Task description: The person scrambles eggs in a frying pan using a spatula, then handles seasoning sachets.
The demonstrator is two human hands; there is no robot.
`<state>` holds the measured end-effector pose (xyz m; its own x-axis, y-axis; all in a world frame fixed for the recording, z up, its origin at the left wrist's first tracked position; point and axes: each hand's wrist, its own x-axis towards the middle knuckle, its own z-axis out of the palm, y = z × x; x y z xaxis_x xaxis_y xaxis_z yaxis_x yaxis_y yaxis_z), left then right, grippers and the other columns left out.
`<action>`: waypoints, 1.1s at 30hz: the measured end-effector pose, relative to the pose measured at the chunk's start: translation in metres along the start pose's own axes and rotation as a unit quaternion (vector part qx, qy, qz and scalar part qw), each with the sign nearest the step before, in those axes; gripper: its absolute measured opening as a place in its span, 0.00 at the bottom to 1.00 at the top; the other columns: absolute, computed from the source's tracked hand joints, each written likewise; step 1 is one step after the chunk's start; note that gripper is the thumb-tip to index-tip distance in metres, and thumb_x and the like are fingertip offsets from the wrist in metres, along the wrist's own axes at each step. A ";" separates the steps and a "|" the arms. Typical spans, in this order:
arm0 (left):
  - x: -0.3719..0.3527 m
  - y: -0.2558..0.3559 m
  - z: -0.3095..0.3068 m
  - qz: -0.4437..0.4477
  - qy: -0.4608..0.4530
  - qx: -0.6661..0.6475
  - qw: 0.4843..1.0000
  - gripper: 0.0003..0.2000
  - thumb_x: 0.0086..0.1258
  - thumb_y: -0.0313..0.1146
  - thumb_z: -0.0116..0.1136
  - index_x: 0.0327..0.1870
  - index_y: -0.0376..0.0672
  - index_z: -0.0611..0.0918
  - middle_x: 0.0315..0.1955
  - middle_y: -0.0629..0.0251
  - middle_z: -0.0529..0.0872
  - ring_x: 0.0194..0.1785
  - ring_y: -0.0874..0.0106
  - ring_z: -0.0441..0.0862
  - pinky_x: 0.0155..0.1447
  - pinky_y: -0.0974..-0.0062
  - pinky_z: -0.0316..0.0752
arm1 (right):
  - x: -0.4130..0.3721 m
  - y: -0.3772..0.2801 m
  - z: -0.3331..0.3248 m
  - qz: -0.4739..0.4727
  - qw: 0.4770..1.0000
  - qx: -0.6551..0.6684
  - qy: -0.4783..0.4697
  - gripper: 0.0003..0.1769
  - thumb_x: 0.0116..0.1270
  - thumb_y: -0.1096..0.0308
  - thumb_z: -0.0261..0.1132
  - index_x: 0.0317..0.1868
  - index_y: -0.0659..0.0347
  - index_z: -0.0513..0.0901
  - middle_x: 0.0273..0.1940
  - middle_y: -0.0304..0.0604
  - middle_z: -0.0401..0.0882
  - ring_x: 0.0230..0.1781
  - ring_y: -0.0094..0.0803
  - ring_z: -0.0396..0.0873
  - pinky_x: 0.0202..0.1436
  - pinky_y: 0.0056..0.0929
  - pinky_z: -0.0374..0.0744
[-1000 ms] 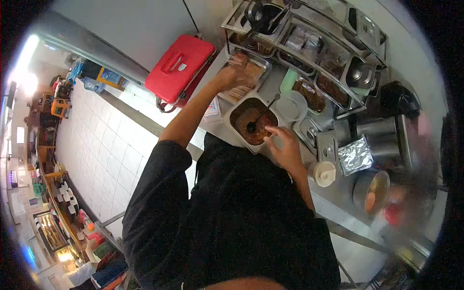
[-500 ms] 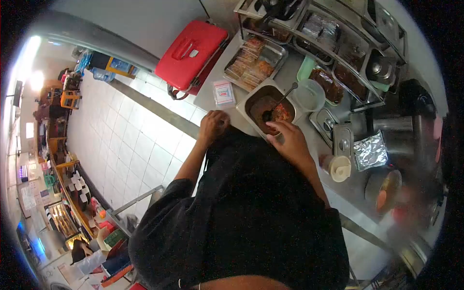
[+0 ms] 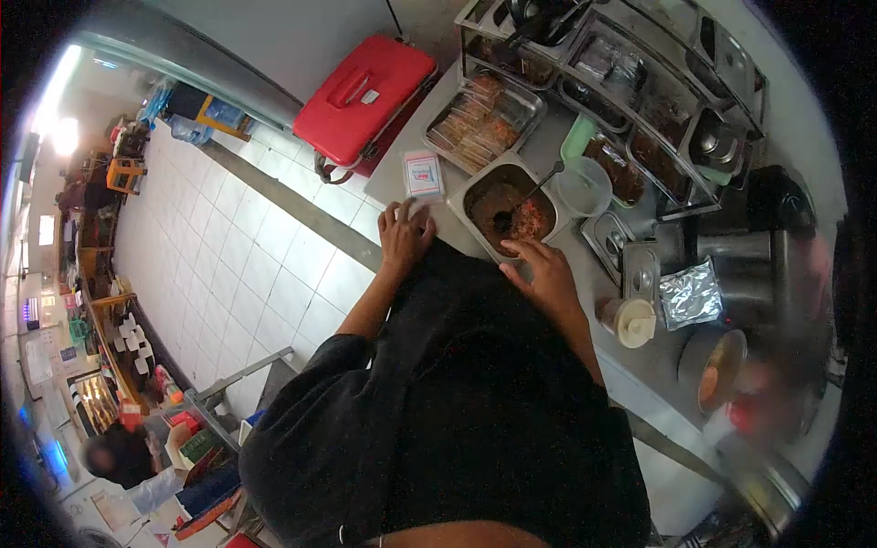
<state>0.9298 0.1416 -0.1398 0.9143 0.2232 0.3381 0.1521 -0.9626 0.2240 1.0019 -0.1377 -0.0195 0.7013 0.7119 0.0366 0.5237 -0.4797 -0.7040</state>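
A square steel pan (image 3: 459,203) of dark reddish-brown sauce stands at the counter's edge in front of me. Chopped red and pale bits lie on one side of the sauce, and a dark-handled ladle (image 3: 545,179) leans in it against the far rim. My right hand (image 3: 548,276) is at the pan's near corner, index fingertip over the rim and thumb apart from it. To the left, my left hand (image 3: 406,239) rests by the counter edge with fingers spread, just below a small white packet with a red-and-blue label (image 3: 422,175). Black cloth covers my front between both arms.
Behind the pan sit a steel tray of wrapped food portions (image 3: 530,108), a clear round tub (image 3: 585,186) and a rack of food pans (image 3: 630,123). A red case (image 3: 365,100) stands left; a lidded jug (image 3: 633,323) and foil package (image 3: 692,297) right. Another person (image 3: 123,457) is at far left.
My left hand's fingers have spread and moved slightly up toward the packet. My right hand has drawn back a little to the pan's near rim. The view has shifted slightly.
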 end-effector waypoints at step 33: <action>0.009 -0.027 -0.033 -0.036 0.064 -0.057 0.996 0.07 0.63 0.38 0.67 0.33 0.45 0.85 0.58 0.64 0.77 0.59 0.61 0.73 0.59 0.62 0.68 | -0.005 0.014 0.005 -0.028 0.999 0.005 0.032 0.24 0.66 0.55 0.68 0.57 0.58 0.78 0.42 0.45 0.85 0.44 0.43 0.82 0.50 0.41 0.76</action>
<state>0.9213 0.1746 -0.1127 0.8456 0.3163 0.4300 0.1660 -0.9214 0.3513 1.0037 -0.1452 -0.0336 0.7006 0.7034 0.1204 0.5583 -0.4352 -0.7064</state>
